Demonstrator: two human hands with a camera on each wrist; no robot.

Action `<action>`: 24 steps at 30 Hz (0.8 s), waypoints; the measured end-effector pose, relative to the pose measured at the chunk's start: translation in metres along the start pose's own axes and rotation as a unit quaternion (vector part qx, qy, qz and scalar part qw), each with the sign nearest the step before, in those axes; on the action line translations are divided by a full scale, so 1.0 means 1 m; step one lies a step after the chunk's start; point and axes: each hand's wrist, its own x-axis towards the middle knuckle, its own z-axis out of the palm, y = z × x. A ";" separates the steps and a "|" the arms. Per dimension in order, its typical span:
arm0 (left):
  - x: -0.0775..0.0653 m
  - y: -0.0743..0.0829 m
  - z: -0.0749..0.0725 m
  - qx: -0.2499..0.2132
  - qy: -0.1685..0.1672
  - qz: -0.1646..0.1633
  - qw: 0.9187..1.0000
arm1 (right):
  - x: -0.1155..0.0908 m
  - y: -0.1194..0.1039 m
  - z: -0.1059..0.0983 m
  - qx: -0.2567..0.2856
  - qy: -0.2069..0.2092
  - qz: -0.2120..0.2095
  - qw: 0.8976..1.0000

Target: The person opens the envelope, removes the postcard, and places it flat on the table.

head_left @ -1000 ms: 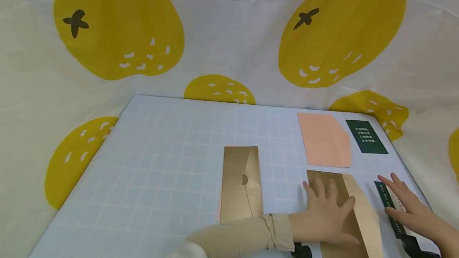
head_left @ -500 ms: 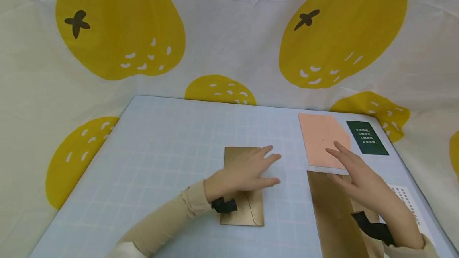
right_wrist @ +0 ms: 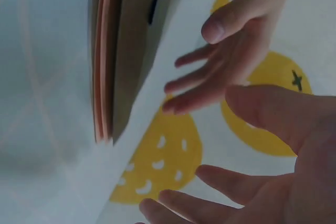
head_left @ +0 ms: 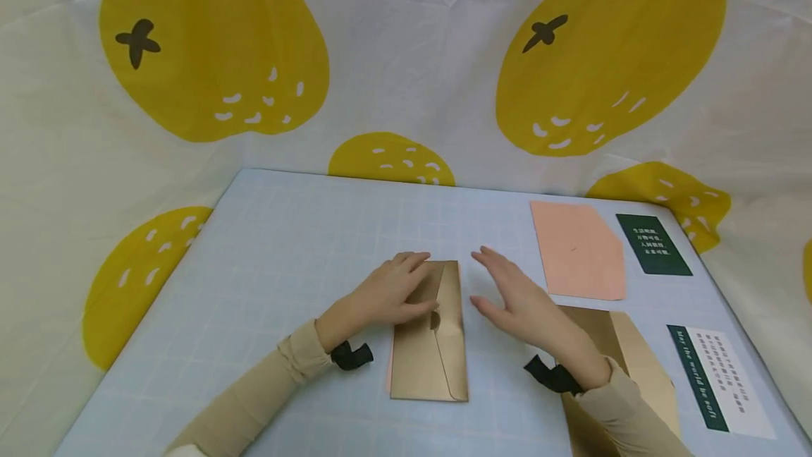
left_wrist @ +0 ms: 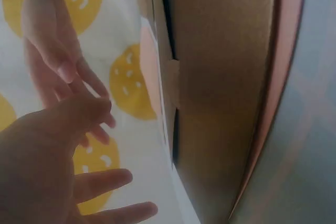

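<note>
The left hand (head_left: 387, 293) hangs over the upper left part of a gold envelope (head_left: 450, 344), its grip loose, with thumb and fingers apart; the right hand (head_left: 517, 302) is held just beside the envelope's right edge, its grip likewise parted and its fingers nearly straight. The wrist views show both palms facing each other in the air. The envelope lies mid-front on the tabletop (head_left: 285, 245), a long rectangle of smooth paper with a soft metallic sheen, its flap seam running at a slant past a half-round tab. Thin pink paper (left_wrist: 287, 24) shows beneath it as a narrow border along the side. Dark slits show at the flap on either side of the tab; what the envelope contains cannot be told. Black straps (head_left: 352, 356) hang from the wrists, below beige cuffs. Under the right forearm lies a second gold envelope (head_left: 647, 372), its paler, angled flap spread out to the right. Beyond it rests a matte pink envelope (head_left: 577, 252) with two cut corners, near a dark green card (head_left: 654, 245) with white lettering; a green-and-white card (head_left: 720, 379) lies nearer the right edge. Pale blue gridded surface stretches widely leftward, and behind its far edge hangs creased white cloth (head_left: 406, 55) printed with yellow fruit.
</note>
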 end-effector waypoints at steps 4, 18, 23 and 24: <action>-0.005 0.002 0.013 0.015 -0.079 -0.022 0.997 | 0.000 -0.001 0.025 0.020 -0.086 0.002 0.996; -0.016 0.007 0.029 0.043 -0.146 -0.029 0.988 | -0.013 -0.006 0.055 0.047 -0.218 0.018 0.975; -0.015 0.008 0.031 0.032 -0.145 -0.026 0.989 | -0.017 -0.013 0.059 0.040 -0.217 0.018 0.975; -0.014 0.008 0.032 0.031 -0.146 -0.025 0.989 | -0.017 -0.014 0.060 0.034 -0.217 0.018 0.976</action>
